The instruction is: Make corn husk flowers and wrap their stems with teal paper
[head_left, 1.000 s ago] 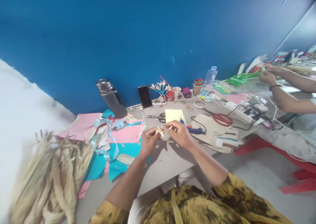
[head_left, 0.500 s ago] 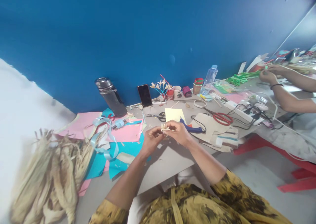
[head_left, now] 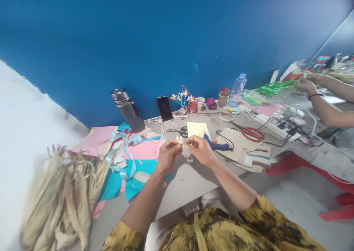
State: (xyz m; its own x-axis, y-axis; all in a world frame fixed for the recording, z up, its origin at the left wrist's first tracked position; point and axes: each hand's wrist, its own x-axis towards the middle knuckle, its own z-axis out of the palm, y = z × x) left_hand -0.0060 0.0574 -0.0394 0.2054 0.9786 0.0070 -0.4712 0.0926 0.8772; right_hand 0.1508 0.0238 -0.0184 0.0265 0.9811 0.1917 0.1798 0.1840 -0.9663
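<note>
Over the middle of the table, my left hand (head_left: 169,155) pinches a small pale corn-husk flower (head_left: 179,138) between thumb and fingertips, its petals pointing up. My right hand (head_left: 201,150) meets it from the right, thumb and forefinger closed at the flower's lower edge; the exact grip is too small to make out. Behind my hands lie a yellow paper sheet (head_left: 198,130) and black-handled scissors (head_left: 182,131). A blue glue gun (head_left: 218,145) rests just right of my right hand. Finished-looking husk flowers on blue stems (head_left: 183,99) stand by the wall.
Bundled dried corn husks (head_left: 63,203) fill the left front. Pink paper (head_left: 146,147), blue paper (head_left: 138,184) and a light blue ribbon (head_left: 123,169) lie beside them. A flask (head_left: 128,112) and phone (head_left: 164,108) stand behind. Red-handled scissors (head_left: 252,134), a power strip (head_left: 276,127) and another person's hands (head_left: 306,84) are right.
My fingers have shifted on the flower, which now shows upright above my left fingertips. My right hand has drawn slightly lower and right. The whole view has moved a little.
</note>
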